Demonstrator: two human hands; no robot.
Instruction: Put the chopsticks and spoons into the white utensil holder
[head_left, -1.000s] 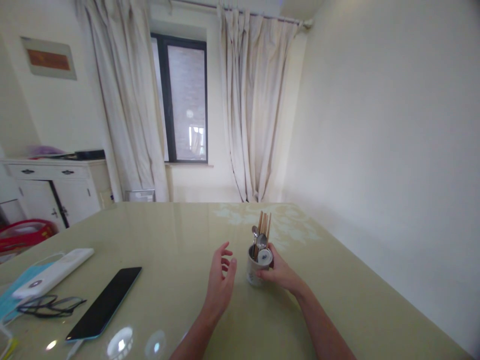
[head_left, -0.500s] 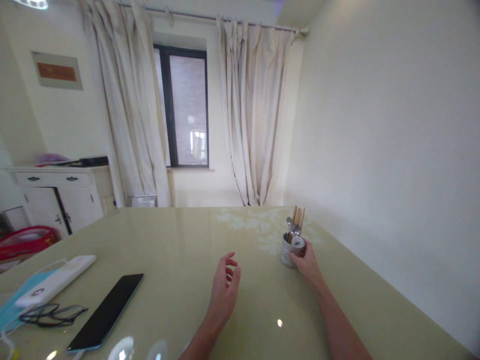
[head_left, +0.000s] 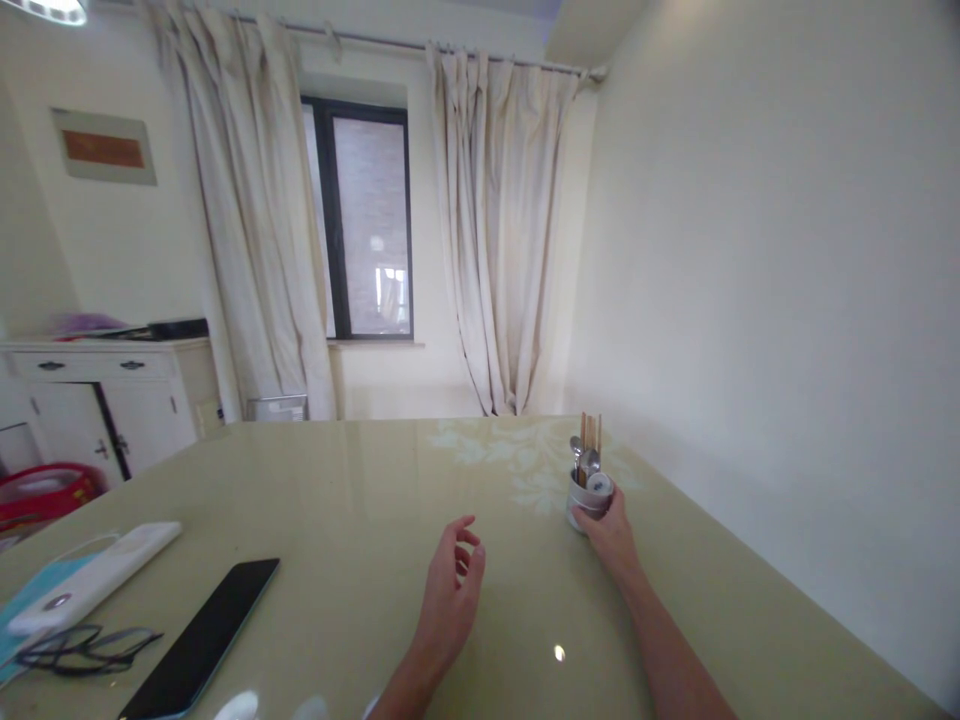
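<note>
A light grey utensil holder point(head_left: 579, 500) stands on the right part of the table, with wooden chopsticks point(head_left: 591, 438) and metal spoons point(head_left: 591, 460) upright in it. A white round piece point(head_left: 599, 484) shows at its rim; its kind is unclear. My right hand point(head_left: 613, 535) is wrapped round the holder's near right side, thumb across the front and fingers partly hidden behind. Off to the left, my left hand point(head_left: 456, 575) hovers over the tabletop with curled, parted fingers and nothing in them.
On the left of the glossy greenish table point(head_left: 352, 520) lie a black phone point(head_left: 206, 635), eyeglasses point(head_left: 86, 650), a white power bank point(head_left: 97, 575) and a blue mask point(head_left: 45, 590). A wall point(head_left: 765, 350) runs along the right; curtains point(head_left: 502, 230) hang behind.
My right thumb has slid lower and further across the holder's front, covering its dotted pattern. My left hand keeps nearly the same pose. The view has shifted slightly.
</note>
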